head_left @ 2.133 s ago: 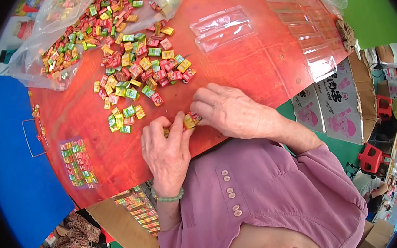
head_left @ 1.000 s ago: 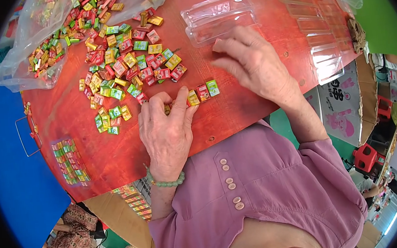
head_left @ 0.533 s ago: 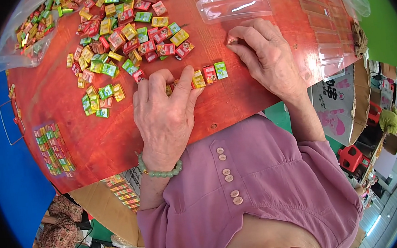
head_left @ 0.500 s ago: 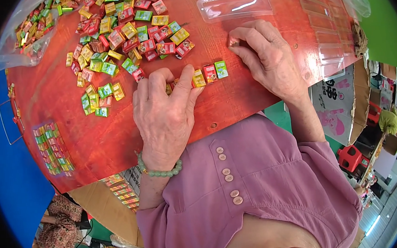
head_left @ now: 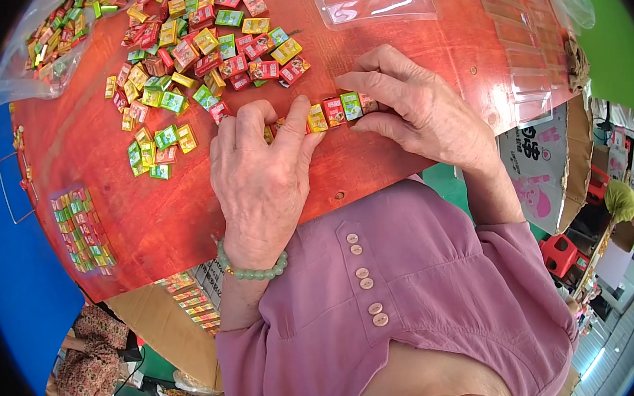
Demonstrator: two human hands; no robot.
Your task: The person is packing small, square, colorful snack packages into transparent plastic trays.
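A short row of small candy-sized boxes lies on the red tabletop [head_left: 374,164]: a yellow box [head_left: 317,118], a red box [head_left: 335,112] and a green box [head_left: 351,106] show between my hands. My left hand [head_left: 259,176], with a green bead bracelet [head_left: 259,272], closes thumb and fingers round the row's left end, partly hiding the boxes there. My right hand [head_left: 429,111] pinches a small reddish box [head_left: 369,103] against the row's right end, beside the green one. Its fingers cover part of that box.
A loose heap of similar boxes [head_left: 205,50] spreads beyond my left hand, with a plastic bag [head_left: 47,78] of more at far left. A packed block of boxes [head_left: 83,231] lies at left. Clear plastic trays [head_left: 376,3] lie at the back and right. A cardboard carton [head_left: 546,172] stands at right.
My right hand has moved left and slightly nearer, bringing its reddish box from apart to the row's right end. My left hand stays at the row's left end.
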